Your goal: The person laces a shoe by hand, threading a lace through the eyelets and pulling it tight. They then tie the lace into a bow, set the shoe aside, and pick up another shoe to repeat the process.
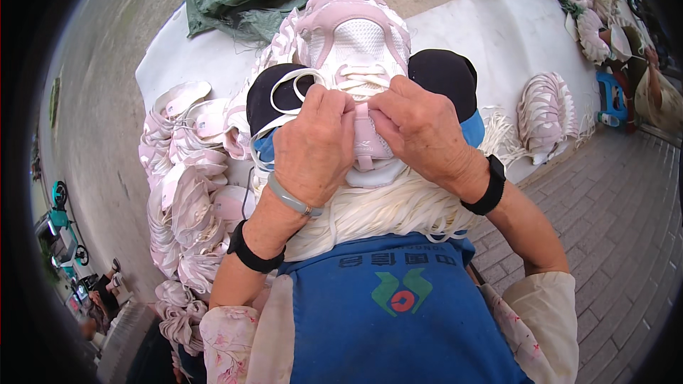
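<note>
1. At the far left, a heap of pink-and-white uppers [188, 192] lies beside the left knee [260, 108], clear of both hands.
2. The left hand [313, 146] has thumb and curled fingers pressed together, pinching the shoe [361, 37] by its left lacing edge. A loop of white lace [277, 92] stands over the left knee and runs in to these fingers; whether they trap lace too, I cannot tell.
3. The shoe sits between the knees, long axis pointing away from the body: toe at the far end, tongue [368, 139] at the near end, between the wrists. The laced crossings lie just beyond the fingertips, about midway, so neither hand is clearly nearer; the free loop is on the left hand's side.
4. The right hand [421, 122] pinches the right lacing edge opposite, inside the right knee [445, 78]; its fingers hide any lace there.
5. Farther right, a stack of uppers [546, 117] rests well apart.
</note>
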Available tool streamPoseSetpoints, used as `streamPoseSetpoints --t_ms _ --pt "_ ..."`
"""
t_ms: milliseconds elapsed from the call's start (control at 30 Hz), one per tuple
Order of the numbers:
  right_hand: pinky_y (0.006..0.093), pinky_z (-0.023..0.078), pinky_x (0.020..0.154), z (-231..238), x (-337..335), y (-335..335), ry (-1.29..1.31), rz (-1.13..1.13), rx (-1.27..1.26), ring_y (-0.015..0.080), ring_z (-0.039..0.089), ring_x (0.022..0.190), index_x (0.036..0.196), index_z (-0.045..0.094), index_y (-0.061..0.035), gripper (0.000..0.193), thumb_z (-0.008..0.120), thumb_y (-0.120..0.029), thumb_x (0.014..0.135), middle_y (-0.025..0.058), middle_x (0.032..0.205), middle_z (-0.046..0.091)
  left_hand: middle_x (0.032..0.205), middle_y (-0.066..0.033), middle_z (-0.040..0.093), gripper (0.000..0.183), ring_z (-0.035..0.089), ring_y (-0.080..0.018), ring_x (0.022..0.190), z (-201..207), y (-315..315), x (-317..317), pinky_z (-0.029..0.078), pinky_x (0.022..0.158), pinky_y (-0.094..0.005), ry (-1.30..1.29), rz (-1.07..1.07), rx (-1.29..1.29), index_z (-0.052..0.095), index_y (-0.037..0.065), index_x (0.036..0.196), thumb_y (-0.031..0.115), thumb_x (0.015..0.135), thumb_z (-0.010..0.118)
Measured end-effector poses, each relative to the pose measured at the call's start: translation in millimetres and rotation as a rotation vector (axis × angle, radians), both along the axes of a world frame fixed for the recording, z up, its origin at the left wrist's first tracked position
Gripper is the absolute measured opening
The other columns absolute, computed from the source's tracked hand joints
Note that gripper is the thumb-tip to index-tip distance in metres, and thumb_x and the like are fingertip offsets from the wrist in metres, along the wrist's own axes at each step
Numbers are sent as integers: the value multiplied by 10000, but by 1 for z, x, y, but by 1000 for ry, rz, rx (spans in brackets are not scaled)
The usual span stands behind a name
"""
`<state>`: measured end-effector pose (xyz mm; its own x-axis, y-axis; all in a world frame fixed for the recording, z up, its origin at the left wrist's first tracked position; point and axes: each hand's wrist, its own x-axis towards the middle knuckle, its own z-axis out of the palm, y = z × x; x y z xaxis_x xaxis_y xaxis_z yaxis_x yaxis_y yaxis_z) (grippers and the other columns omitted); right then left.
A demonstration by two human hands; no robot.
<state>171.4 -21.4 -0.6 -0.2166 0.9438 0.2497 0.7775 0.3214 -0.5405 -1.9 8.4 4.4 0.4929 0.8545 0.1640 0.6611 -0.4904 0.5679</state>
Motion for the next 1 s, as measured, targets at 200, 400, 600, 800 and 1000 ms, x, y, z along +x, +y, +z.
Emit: streamPoseSetpoints --t_ms 200,400,600,800,1000 --pt "256 447 575 33 36 2 345 -167 -185 105 514 625 815 681 -26 60 657 19 783 27 801 557 804 -11 543 102 470 -77 586 9 1 -31 387 533 -234 -309 119 -174 626 19 979 6 879 638" --pt "223 456 686 40 24 5 1105 -115 -236 72 533 735 912 641 -30 64 579 -21 900 1 803 577 789 54 515 148 329 2 560 22 -6 -67 271 497 -166 -725 446 -551 630 24 1049 136 978 563" --pt "243 426 644 64 29 -3 1081 12 -868 77 484 716 895 538 -43 72 490 -64 945 12 808 543 696 97 460 183 320 19 570 19 -5 -97 222 486 -158 -674 532 -488 635 35 1102 146 981 554" --pt "252 371 501 59 113 -28 119 -159 -245 84 432 553 914 545 -17 14 536 -15 925 24 654 480 674 111 381 197 288 18 562 19 10 -176 186 474 -168 -625 772 -86 632 31 1119 127 991 519" --pt "271 404 509 21 168 -21 -51 -368 -50 114 494 541 948 575 -16 32 567 -46 940 54 622 514 664 106 391 210 299 19 536 20 16 -292 210 462 -150 -587 1030 269 622 36 1155 84 975 525"
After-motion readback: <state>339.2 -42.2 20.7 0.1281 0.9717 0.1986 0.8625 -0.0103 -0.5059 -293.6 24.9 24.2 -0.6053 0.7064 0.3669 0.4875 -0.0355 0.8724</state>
